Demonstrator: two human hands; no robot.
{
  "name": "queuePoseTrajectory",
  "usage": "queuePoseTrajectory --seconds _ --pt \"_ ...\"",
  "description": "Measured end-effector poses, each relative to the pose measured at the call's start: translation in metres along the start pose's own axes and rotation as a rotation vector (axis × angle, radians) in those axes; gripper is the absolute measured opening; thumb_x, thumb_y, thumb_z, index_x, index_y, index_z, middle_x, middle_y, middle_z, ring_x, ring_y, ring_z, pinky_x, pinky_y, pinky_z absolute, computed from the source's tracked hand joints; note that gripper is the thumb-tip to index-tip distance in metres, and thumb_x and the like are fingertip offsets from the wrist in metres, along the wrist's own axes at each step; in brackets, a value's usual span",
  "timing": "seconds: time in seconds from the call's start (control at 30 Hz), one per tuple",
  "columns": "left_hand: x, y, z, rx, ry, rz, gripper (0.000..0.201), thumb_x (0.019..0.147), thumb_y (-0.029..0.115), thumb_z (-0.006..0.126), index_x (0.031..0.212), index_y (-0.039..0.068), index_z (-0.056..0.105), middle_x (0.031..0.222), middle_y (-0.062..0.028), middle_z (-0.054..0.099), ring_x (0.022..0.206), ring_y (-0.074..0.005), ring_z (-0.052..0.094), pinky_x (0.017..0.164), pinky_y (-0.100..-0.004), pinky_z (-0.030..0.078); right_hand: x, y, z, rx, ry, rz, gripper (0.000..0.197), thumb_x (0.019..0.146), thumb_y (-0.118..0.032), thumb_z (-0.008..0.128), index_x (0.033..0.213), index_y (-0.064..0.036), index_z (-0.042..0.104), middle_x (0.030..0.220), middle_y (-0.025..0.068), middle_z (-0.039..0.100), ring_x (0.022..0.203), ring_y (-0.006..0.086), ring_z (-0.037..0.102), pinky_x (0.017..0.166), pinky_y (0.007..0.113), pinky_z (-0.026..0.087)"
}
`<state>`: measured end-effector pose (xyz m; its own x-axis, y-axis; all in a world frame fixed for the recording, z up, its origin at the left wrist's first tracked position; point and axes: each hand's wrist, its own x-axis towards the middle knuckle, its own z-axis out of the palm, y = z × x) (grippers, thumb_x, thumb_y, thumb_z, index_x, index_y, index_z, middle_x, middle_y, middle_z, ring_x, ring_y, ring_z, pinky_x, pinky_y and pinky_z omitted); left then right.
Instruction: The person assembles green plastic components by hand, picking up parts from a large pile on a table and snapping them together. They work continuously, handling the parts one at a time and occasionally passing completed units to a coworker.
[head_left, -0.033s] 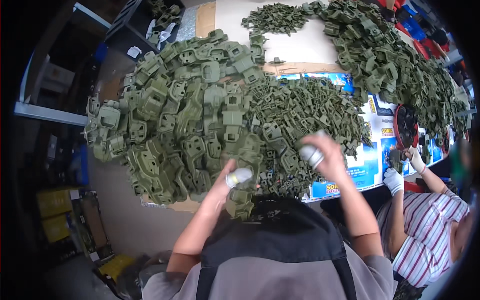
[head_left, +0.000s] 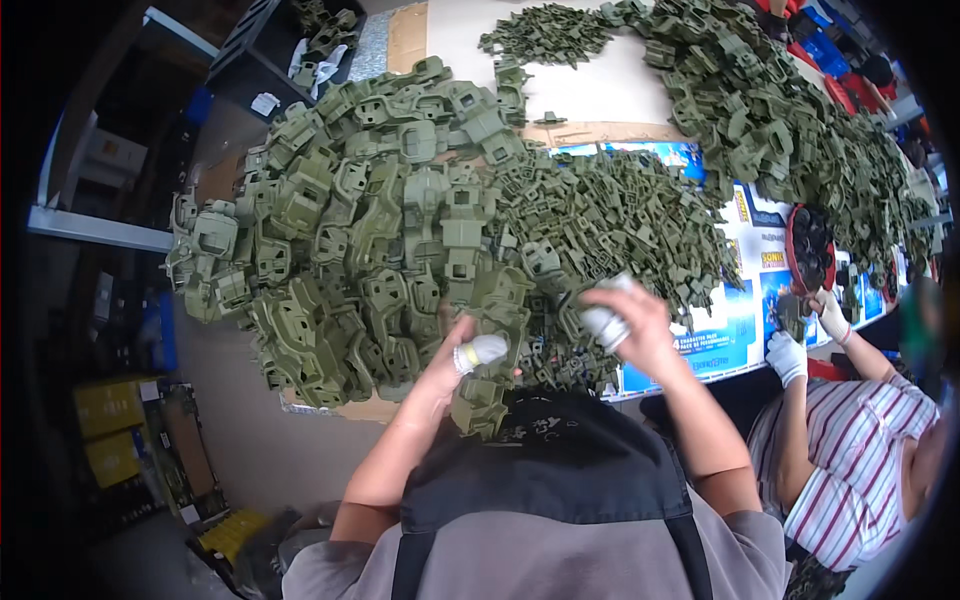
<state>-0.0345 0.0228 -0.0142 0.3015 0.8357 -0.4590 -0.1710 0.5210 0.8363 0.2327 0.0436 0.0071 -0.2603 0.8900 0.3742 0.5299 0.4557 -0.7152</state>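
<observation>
My left hand (head_left: 462, 358), with a white covering on some of its digits, is closed around a large olive-green plastic vehicle body (head_left: 482, 405). The part hangs in front of my black apron, tilted, and its upper end overlaps the heap behind it. To the right, my right hand (head_left: 635, 325) hovers by a pile of small green plastic parts (head_left: 620, 215). White coverings show on its fingers too. Its fingers are bent and smeared, so whether they hold a small part is unclear.
Large green vehicle bodies (head_left: 345, 220) are heaped to the left. More green parts (head_left: 740, 110) lie at the far right, beside a red round tray (head_left: 811, 250). A person in a striped shirt (head_left: 850, 460) works at my right, wearing a white glove (head_left: 787, 358). A black crate (head_left: 265, 65) stands far left.
My right hand has moved left and slightly nearer to me, toward the held part. My left hand and the vehicle body stay nearly in place.
</observation>
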Motion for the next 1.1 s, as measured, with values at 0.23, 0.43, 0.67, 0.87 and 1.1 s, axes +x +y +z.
queuePoseTrajectory --seconds 0.23,0.43,0.67,0.87,1.1 --pt "0.001 0.013 0.021 0.127 -0.381 -0.003 0.071 0.077 0.013 0.069 0.135 0.001 0.032 0.122 -0.007 0.052 0.105 -0.0139 0.053 0.088 -0.0274 0.043 -0.021 -0.036 0.006 -0.089 -0.249 0.12 0.026 0.074 -0.009 0.066 0.099 -0.009 0.062 0.082 0.0117 0.06 0.075 0.0313 0.06 0.067 0.038 0.049" --pt "0.001 0.009 0.018 0.199 -0.398 -0.085 0.065 0.078 0.014 0.068 0.133 0.0 0.036 0.12 -0.0069 0.053 0.104 -0.0134 0.053 0.089 -0.028 0.043 -0.024 -0.039 -0.001 -0.077 -0.31 0.108 0.028 0.072 -0.006 0.064 0.1 -0.0066 0.06 0.078 0.0133 0.06 0.073 0.0329 0.061 0.065 0.04 0.05" --pt "-0.002 0.003 0.024 0.199 -0.394 0.023 0.061 0.074 0.008 0.071 0.128 0.005 0.044 0.108 -0.0056 0.06 0.091 -0.0129 0.058 0.077 -0.028 0.047 -0.023 -0.042 0.004 -0.122 -0.393 0.108 0.037 0.065 0.001 0.061 0.101 -0.0062 0.061 0.079 0.0147 0.06 0.073 0.0337 0.06 0.065 0.04 0.05" --pt "-0.005 0.006 0.022 0.304 -0.414 0.049 0.053 0.075 -0.002 0.067 0.123 0.004 0.047 0.109 -0.0069 0.06 0.093 -0.0142 0.06 0.077 -0.0287 0.05 -0.032 -0.029 0.014 -0.013 -0.361 0.055 0.05 0.055 0.008 0.051 0.101 -0.0067 0.062 0.084 0.0146 0.061 0.078 0.0335 0.061 0.069 0.04 0.051" --pt "0.01 -0.005 0.014 0.346 -0.468 0.039 0.056 0.072 0.0 0.071 0.122 0.003 0.046 0.108 -0.0083 0.059 0.091 -0.0162 0.06 0.074 -0.0284 0.051 -0.032 -0.025 0.019 0.057 -0.428 0.178 0.035 0.068 0.003 0.056 0.101 -0.0059 0.063 0.095 0.0151 0.064 0.087 0.0341 0.062 0.08 0.039 0.05"
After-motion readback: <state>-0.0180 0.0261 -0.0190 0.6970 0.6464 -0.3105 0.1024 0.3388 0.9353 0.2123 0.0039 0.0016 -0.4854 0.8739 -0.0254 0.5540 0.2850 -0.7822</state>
